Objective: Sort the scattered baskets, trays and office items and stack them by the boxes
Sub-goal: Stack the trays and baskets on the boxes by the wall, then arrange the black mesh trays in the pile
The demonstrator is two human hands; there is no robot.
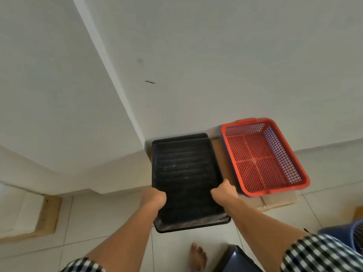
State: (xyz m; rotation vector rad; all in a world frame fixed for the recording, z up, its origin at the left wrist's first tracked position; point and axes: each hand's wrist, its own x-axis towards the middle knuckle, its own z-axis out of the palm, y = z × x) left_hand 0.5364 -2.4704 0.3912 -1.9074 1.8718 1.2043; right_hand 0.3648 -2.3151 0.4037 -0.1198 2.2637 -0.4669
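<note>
The left hand and right hand each grip a long side of the black tray, fingers curled over its rims. It lies over a lower tray whose mesh end juts out toward the person. Judged as the stacking step, the top tray should be kept level and eased toward the wall until the edges line up, then released; both trays appear empty. Farther right, just beside the stack, the red basket nests in a blue basket on flat cardboard, nothing in it.
</note>
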